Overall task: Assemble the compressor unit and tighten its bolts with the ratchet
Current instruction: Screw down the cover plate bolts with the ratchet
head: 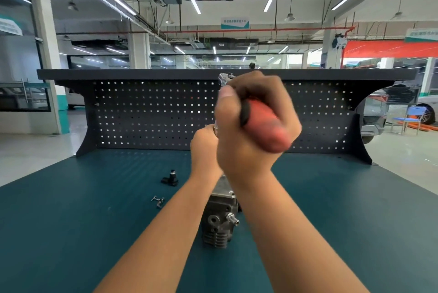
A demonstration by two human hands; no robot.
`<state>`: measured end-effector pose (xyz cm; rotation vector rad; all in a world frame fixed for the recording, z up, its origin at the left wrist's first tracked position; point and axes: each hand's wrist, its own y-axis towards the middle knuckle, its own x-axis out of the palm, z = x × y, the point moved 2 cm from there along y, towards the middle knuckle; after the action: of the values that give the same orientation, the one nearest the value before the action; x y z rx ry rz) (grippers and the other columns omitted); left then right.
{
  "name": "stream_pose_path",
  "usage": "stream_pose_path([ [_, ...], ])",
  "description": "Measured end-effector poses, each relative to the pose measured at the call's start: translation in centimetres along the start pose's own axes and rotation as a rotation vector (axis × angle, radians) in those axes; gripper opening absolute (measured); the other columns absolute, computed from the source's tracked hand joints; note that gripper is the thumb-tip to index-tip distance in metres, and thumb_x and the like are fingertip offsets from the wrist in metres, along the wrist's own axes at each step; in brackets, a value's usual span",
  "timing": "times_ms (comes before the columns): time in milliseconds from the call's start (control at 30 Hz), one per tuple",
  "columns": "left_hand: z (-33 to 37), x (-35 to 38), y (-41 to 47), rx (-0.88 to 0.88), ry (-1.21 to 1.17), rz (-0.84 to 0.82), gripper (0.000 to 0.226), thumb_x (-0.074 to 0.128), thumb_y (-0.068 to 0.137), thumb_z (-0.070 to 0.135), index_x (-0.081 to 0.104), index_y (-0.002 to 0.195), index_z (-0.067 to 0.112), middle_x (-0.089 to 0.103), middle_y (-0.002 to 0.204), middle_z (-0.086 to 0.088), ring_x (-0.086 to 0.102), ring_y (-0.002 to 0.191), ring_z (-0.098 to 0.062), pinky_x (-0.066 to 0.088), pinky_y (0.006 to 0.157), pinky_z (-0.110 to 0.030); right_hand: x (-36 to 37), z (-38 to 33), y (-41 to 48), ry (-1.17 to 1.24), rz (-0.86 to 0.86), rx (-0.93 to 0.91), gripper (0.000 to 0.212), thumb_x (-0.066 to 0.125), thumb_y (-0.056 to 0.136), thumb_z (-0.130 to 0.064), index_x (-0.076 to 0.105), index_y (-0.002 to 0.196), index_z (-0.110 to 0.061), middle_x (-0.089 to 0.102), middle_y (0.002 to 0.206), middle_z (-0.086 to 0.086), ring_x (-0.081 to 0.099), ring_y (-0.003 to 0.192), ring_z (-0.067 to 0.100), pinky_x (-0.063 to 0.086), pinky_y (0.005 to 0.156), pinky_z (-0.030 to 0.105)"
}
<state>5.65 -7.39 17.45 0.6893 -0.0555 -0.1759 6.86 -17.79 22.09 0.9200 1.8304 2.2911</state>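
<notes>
My right hand point(248, 136) is raised close to the camera and shut on the ratchet's red and black handle point(265, 124); the metal head point(225, 78) sticks up past my fingers. My left hand point(205, 145) sits just behind and left of it, fingers closed on something small and metallic at the ratchet's lower end; what it is stays hidden. The grey metal compressor unit point(219, 219) lies on the teal bench mat point(94, 221) below my wrists, partly covered by my forearms.
A small black fitting point(170, 178) and a few loose bolts point(158, 200) lie on the mat left of the compressor. A dark pegboard back panel point(154, 112) with a shelf on top closes the far side of the bench. Cars and a blue chair point(411, 117) stand beyond on the right.
</notes>
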Motion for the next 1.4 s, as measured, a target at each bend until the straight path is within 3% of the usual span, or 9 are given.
stream_pose_path([
  [100, -0.2, -0.5, 0.7, -0.141, -0.065, -0.073, 0.041, 0.058, 0.089, 0.010, 0.041, 0.053, 0.021, 0.040, 0.038, 0.013, 0.036, 0.029, -0.002, 0.025, 0.031, -0.011, -0.7, 0.4, 0.8, 0.099, 0.017, 0.147, 0.014, 0.057, 0.068, -0.007, 0.054, 0.061, -0.018, 0.051, 0.058, -0.004, 0.048, 0.055, 0.010, 0.042, 0.059, 0.022],
  [200, -0.6, -1.7, 0.8, -0.238, -0.362, -0.240, 0.046, 0.062, 0.088, 0.014, 0.042, 0.047, 0.023, 0.028, 0.038, 0.009, 0.021, 0.032, -0.006, 0.018, 0.033, -0.016, -1.7, 1.9, 2.9, 0.597, 0.086, 0.577, 0.018, 0.054, 0.062, -0.002, 0.055, 0.052, -0.018, 0.047, 0.051, 0.002, 0.044, 0.052, 0.019, 0.044, 0.062, 0.031],
  [267, -1.0, -2.2, 0.7, -0.242, -0.461, -0.288, 0.043, 0.062, 0.087, 0.015, 0.042, 0.050, 0.024, 0.029, 0.041, 0.009, 0.023, 0.035, -0.006, 0.022, 0.035, -0.018, -1.8, 2.5, 3.3, 0.645, 0.120, 0.649, 0.024, 0.047, 0.065, 0.002, 0.053, 0.050, -0.015, 0.043, 0.049, 0.005, 0.042, 0.050, 0.019, 0.044, 0.062, 0.032],
  [433, 0.0, -1.0, -0.4, 0.070, 0.093, 0.008, 0.022, 0.056, 0.080, 0.028, 0.050, 0.069, 0.009, 0.046, 0.059, 0.004, 0.041, 0.049, -0.006, 0.034, 0.044, -0.009, -0.1, 0.4, 1.9, 0.171, -0.041, 0.316, 0.014, 0.056, 0.065, -0.011, 0.054, 0.061, -0.025, 0.051, 0.058, -0.006, 0.048, 0.056, 0.013, 0.041, 0.059, 0.028],
  [533, 0.4, -0.4, 0.0, 0.028, 0.042, 0.057, 0.040, 0.052, 0.090, 0.004, 0.043, 0.055, 0.020, 0.044, 0.045, 0.013, 0.047, 0.040, 0.006, 0.030, 0.037, -0.006, 0.5, -0.7, 0.7, 0.099, -0.103, 0.155, 0.018, 0.055, 0.070, -0.007, 0.050, 0.068, -0.024, 0.051, 0.061, -0.008, 0.047, 0.058, 0.003, 0.041, 0.058, 0.018],
  [733, -0.9, -0.6, 1.4, -0.058, 0.071, 0.036, 0.048, 0.069, 0.077, 0.017, 0.032, 0.048, 0.019, 0.031, 0.034, 0.012, 0.027, 0.035, -0.007, 0.028, 0.038, -0.017, -3.1, 2.3, 2.9, 0.561, 0.144, 0.548, 0.014, 0.056, 0.059, -0.004, 0.054, 0.051, -0.015, 0.046, 0.051, 0.004, 0.044, 0.053, 0.019, 0.047, 0.064, 0.031],
  [1067, -1.5, -2.1, 1.3, -0.047, 0.049, -0.075, 0.036, 0.069, 0.080, 0.035, 0.039, 0.064, 0.021, 0.038, 0.046, 0.014, 0.036, 0.046, -0.007, 0.039, 0.050, -0.029, -2.5, 3.2, 1.9, 0.541, 0.055, 0.512, 0.012, 0.055, 0.062, -0.009, 0.056, 0.053, -0.017, 0.049, 0.054, 0.002, 0.046, 0.056, 0.019, 0.048, 0.072, 0.031],
  [1167, -1.1, -1.3, 0.6, 0.048, 0.101, 0.020, 0.038, 0.064, 0.082, 0.041, 0.039, 0.063, 0.021, 0.040, 0.044, 0.015, 0.036, 0.044, -0.002, 0.033, 0.046, -0.015, -3.1, 3.1, 1.8, 0.467, 0.091, 0.483, 0.012, 0.055, 0.061, -0.011, 0.056, 0.052, -0.019, 0.049, 0.053, 0.002, 0.046, 0.055, 0.020, 0.048, 0.071, 0.032],
  [1400, -0.8, -1.2, 1.3, -0.138, -0.124, 0.101, 0.042, 0.066, 0.080, 0.020, 0.035, 0.052, 0.020, 0.032, 0.035, 0.012, 0.024, 0.034, -0.006, 0.022, 0.035, -0.019, -1.0, 1.7, 1.9, 0.282, -0.121, 0.356, 0.016, 0.056, 0.062, -0.015, 0.061, 0.057, -0.029, 0.054, 0.058, -0.003, 0.047, 0.057, 0.021, 0.041, 0.061, 0.039],
])
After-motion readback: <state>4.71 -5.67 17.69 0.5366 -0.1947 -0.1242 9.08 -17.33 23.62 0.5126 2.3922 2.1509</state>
